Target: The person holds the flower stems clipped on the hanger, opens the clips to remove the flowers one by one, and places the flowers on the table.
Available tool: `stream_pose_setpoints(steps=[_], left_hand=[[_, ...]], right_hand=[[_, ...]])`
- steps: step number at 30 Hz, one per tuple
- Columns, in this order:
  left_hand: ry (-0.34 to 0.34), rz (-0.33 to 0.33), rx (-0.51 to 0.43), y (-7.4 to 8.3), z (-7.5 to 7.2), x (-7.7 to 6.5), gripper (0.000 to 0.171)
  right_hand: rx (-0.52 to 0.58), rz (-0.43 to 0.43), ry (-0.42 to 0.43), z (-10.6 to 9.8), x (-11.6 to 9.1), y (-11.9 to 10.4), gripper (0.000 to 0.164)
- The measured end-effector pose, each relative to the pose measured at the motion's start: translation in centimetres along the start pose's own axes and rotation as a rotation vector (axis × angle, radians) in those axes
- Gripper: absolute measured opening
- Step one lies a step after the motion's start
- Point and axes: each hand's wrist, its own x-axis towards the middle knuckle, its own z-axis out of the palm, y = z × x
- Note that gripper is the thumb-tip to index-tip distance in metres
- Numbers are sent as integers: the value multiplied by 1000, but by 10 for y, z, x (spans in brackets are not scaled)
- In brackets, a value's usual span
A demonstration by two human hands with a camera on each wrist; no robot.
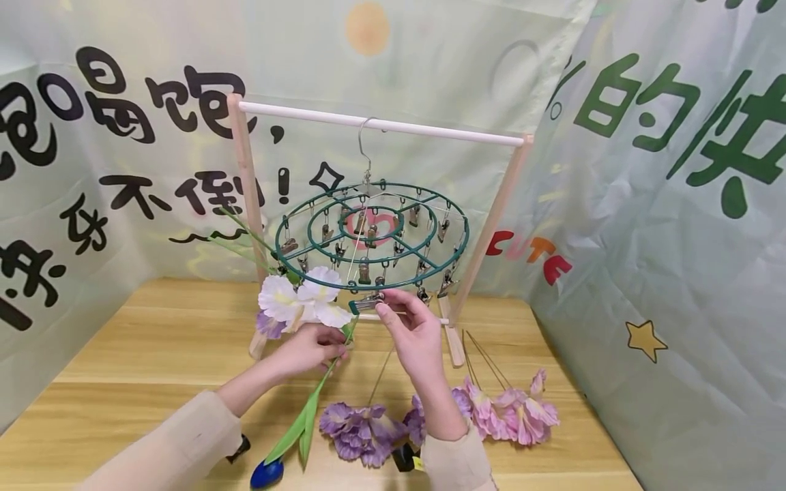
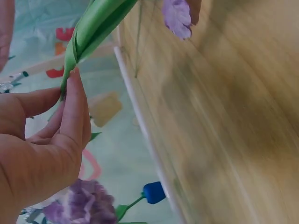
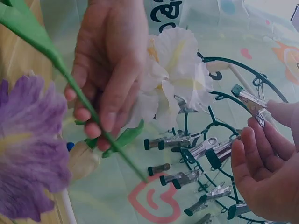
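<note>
My left hand pinches the thin green stem of a blue tulip. The bloom hangs down toward me, and the stem's bare end points up at the hanger. Long green leaves rise just past the fingertips in the left wrist view. With thumb and fingers, my right hand pinches a metal clip with green tips at the front rim of the round green hanger. The stem's end is close below that clip. A white flower hangs from the hanger's left side, beside my left hand.
The hanger hooks over the white bar of a wooden stand; several more clips dangle from its rings. Purple flowers and pink flowers lie on the wooden table at front and right. Printed cloth encloses the back and side.
</note>
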Motion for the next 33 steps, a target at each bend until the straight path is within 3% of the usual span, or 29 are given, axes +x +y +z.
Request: stream_pose_setpoints(steps=[4, 7, 13, 16, 24, 30, 33], left_hand=[[-42, -92, -15, -7, 2, 10, 34], [-78, -117, -38, -12, 2, 15, 32], [-153, -32, -112, -12, 1, 22, 21], [-139, -4, -92, -7, 3, 22, 17], [-22, -50, -52, 1, 9, 19, 8], [-116, -31, -74, -14, 6, 21, 5], [-132, -68, -100, -18, 7, 24, 7]], right_hand=[[-4, 20, -19, -4, 2, 1, 26], [0, 33, -20, -6, 3, 1, 25], [3, 41, -17, -7, 5, 0, 27], [5, 54, -17, -6, 4, 0, 26], [6, 62, -42, -2, 3, 3, 26], [-9, 61, -34, -1, 2, 3, 25], [-9, 55, -35, -1, 3, 4, 25]])
